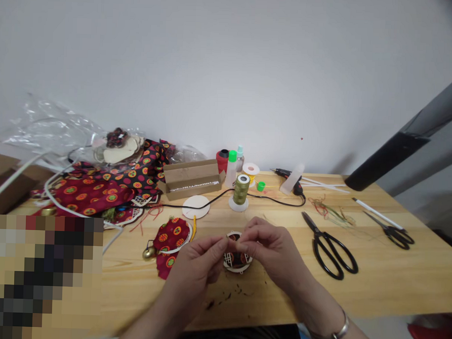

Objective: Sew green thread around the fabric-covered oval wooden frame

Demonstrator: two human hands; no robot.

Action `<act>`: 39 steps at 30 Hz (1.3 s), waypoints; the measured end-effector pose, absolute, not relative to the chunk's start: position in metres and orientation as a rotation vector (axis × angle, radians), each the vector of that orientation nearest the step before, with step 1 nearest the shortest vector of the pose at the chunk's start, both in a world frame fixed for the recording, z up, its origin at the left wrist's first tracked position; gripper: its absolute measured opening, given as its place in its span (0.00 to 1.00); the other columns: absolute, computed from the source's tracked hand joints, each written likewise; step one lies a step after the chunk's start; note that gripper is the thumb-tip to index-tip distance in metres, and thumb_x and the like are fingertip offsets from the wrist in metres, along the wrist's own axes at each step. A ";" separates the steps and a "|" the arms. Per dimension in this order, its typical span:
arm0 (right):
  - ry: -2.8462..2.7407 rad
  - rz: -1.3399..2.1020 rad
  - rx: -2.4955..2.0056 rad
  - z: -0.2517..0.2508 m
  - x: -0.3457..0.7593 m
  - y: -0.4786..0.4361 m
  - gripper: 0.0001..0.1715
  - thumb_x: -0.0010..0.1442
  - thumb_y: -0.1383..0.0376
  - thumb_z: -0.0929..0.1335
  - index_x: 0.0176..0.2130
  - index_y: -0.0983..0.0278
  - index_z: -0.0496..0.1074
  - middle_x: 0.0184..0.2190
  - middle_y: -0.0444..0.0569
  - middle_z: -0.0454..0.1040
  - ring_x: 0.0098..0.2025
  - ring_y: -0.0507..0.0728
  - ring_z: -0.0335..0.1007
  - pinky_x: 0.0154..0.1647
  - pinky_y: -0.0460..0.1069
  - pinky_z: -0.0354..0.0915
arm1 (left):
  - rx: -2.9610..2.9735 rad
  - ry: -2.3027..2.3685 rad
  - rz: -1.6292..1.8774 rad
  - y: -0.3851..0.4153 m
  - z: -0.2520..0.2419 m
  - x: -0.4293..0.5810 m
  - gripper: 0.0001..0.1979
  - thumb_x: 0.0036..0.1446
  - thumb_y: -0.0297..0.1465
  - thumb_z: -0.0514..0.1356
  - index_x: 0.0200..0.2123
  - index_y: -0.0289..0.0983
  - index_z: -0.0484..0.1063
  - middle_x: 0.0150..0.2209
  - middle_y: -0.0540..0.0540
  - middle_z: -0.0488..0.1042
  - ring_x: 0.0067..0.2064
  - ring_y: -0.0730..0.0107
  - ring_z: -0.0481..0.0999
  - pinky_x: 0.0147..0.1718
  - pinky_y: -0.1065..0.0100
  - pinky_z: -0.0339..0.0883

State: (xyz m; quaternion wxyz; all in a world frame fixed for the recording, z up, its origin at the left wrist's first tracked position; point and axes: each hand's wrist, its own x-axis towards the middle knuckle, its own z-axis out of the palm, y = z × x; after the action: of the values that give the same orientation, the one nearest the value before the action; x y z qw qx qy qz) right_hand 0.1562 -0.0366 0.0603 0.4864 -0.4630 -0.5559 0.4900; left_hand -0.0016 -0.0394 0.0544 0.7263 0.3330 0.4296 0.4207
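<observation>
My left hand and my right hand meet fingertip to fingertip over the wooden table. Thumb and forefinger are pinched on each; whatever lies between them is too small to make out. Just below and behind the fingertips is a round piece with dark patterned cloth and a white openwork rim, partly hidden by my fingers. Left of my left hand lies red flowered cloth on a pale ring, with a brass bell at its side. A yellow cord runs beside it.
Black-handled scissors lie to the right, smaller scissors beyond. Behind stand a green thread spool, a green-capped bottle and a cardboard box. Patterned fabric is heaped at left. A black cable crosses the table.
</observation>
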 end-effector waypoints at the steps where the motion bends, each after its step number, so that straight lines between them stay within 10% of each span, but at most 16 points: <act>1: -1.376 1.167 -1.104 0.060 0.156 -0.038 0.04 0.47 0.64 0.74 0.23 0.62 0.78 0.24 0.42 0.66 0.29 0.51 0.65 0.32 0.47 0.65 | 0.714 0.938 0.924 -0.039 0.055 -0.001 0.15 0.44 0.39 0.68 0.19 0.33 0.75 0.13 0.59 0.51 0.17 0.83 0.42 0.16 0.74 0.35; 24: -1.448 1.014 -1.129 0.052 0.153 -0.037 0.12 0.50 0.70 0.71 0.37 0.60 0.78 0.28 0.42 0.68 0.29 0.50 0.67 0.30 0.45 0.67 | 0.752 0.949 0.925 -0.045 0.055 0.005 0.11 0.45 0.36 0.68 0.27 0.33 0.80 0.13 0.56 0.58 0.16 0.85 0.47 0.16 0.75 0.37; 39: -1.396 0.998 -1.150 0.054 0.151 -0.035 0.06 0.50 0.69 0.70 0.23 0.64 0.74 0.24 0.43 0.68 0.27 0.50 0.66 0.29 0.46 0.65 | 0.777 0.949 0.890 -0.043 0.055 0.005 0.13 0.46 0.38 0.67 0.28 0.32 0.81 0.15 0.54 0.61 0.17 0.84 0.47 0.17 0.73 0.35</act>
State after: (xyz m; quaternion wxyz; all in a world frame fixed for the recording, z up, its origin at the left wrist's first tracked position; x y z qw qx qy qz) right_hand 0.1508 -0.0353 0.0536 0.5124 -0.4779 -0.5804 0.4149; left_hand 0.0054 -0.0427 0.0548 0.7263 0.3525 0.4304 0.4037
